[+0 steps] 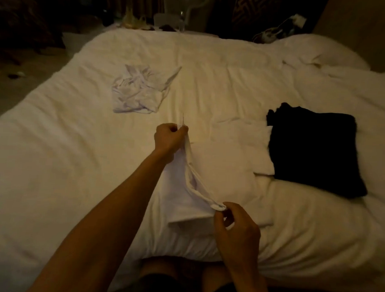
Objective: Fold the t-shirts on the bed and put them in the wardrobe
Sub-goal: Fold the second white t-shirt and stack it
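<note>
L hand (170, 136) is stretched fwd, fingers curled & pinched on one end of a hem or edge of the white t-shirt (180, 196). R hand (235, 222) is kept close to the body at approx 5 o'clock from the L, thumb & fingers pinched on the other end of that edge. Hands are held well apart, so the edge is drawn into a line between them. This is probably done to straighten the cloth before a fold is laid. The rest of the shirt is draped on the bed (54, 162) under & beside the L forearm, at 6 o'clock of the frame centre.

Counted: 2 hands, both gripping. 1 white shirt is in hand. 1 crumpled white t-shirt (138, 91) is left at 11 o'clock, unfolded, apparently waiting its turn. 1 folded black t-shirt (315, 149) is set at 3 o'clock, likely parked aside as finished. A pale squarish shape (242, 145) lies touching its L side. Whether it's a 4th folded shirt or just a duvet crease can't be told in this dim light.

No wardrobe is seen, so nothing has been judged as put away. Folding looks abt halfway, w/ the carry to come.
</note>
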Motion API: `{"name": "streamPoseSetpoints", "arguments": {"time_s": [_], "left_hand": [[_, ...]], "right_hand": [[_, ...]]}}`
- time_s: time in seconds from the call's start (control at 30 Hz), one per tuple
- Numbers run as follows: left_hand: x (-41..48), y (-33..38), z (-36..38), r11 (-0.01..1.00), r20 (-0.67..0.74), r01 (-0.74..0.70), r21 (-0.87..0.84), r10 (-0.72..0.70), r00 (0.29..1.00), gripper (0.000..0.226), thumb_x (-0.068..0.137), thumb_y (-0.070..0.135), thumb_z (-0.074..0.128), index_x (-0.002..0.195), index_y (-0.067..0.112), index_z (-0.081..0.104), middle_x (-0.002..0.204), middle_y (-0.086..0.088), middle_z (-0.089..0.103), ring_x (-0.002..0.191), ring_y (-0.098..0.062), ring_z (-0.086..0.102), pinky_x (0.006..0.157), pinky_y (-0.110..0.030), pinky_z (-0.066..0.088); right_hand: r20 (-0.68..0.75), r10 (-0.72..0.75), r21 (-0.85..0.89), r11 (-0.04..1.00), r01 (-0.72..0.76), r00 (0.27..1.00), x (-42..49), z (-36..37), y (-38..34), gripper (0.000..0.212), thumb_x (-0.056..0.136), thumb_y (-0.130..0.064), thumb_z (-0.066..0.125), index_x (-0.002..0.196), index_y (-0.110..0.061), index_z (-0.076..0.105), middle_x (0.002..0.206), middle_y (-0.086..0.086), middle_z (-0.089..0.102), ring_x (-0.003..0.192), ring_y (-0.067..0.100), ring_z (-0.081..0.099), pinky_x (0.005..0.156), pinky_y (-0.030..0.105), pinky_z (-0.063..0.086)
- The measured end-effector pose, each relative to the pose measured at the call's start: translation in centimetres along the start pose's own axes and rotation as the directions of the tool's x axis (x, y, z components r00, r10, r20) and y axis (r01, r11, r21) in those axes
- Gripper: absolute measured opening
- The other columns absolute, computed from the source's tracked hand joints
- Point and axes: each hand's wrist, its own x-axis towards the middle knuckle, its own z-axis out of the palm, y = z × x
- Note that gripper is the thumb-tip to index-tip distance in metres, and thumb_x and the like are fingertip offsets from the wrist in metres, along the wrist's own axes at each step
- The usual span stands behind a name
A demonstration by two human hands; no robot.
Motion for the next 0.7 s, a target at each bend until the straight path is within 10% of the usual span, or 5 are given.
{"name": "streamPoseSetpoints", "arguments": {"time_s": [0.37, 0.7], "left_hand": [[-1.0, 0.4, 12.8, 0.992, 0.045, 0.055, 0.110, -0.060, 0.997, 0.031, 0.085, 0.024, 0.070, 0.063, 0.011, 0.052, 0.057, -0.005, 0.045, 0.050, -0.021, 0.047, 0.043, -0.036, 0.051], [-1.1, -0.7, 15.9, 0.967, 0.132, 0.084, 0.241, -0.118, 0.984, 0.035, 0.085, 0.049, 0.066, 0.082, 0.014, 0.068, 0.079, -0.004, 0.070, 0.075, -0.023, 0.070, 0.078, -0.044, 0.061]], "right_hand": [[0.017, 0.318, 0.042, 0.947, -0.318, 0.948, 3.1, -3.2, 9.3, 0.014, 0.084, -0.016, 0.075, 0.096, -0.022, 0.075, 0.071, -0.009, 0.068, 0.067, 0.009, 0.064, 0.064, 0.022, 0.048], [0.137, 0.282, -0.125, 0.956, -0.266, 0.949, 4.5, -4.2, 13.6, 0.054, 0.072, -0.019, 0.085, 0.122, -0.011, 0.066, 0.109, 0.010, 0.063, 0.098, 0.033, 0.060, 0.082, 0.036, 0.049]]}}
